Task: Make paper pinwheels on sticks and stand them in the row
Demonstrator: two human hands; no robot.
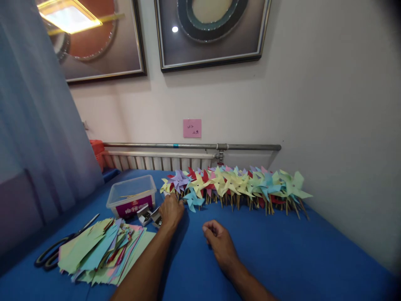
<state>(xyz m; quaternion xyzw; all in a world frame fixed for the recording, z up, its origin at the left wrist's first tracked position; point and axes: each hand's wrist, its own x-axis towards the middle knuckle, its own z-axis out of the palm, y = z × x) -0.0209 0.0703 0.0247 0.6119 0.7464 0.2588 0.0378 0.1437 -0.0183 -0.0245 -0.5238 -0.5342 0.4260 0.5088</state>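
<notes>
My left hand [171,211] reaches forward to the left end of a long row of paper pinwheels [230,184] on thin wooden sticks. Its fingers are bent together beside a pale yellow pinwheel [166,186]; what they grip, if anything, is hidden. A light blue pinwheel [193,200] lies just right of that hand. Close to the left wrist are two small open boxes, one of them a white box [144,214] with small metal pieces inside. My right hand [221,244] rests over the blue cloth with its fingers curled in, and nothing shows in it.
Left of the arms lies a pile of coloured paper sheets [94,251], with black-handled scissors [61,244] beside it. Behind stands a clear plastic tub [131,188] holding a few sticks. A metal pipe [156,145] and radiator run along the wall; a curtain [37,104] hangs at left.
</notes>
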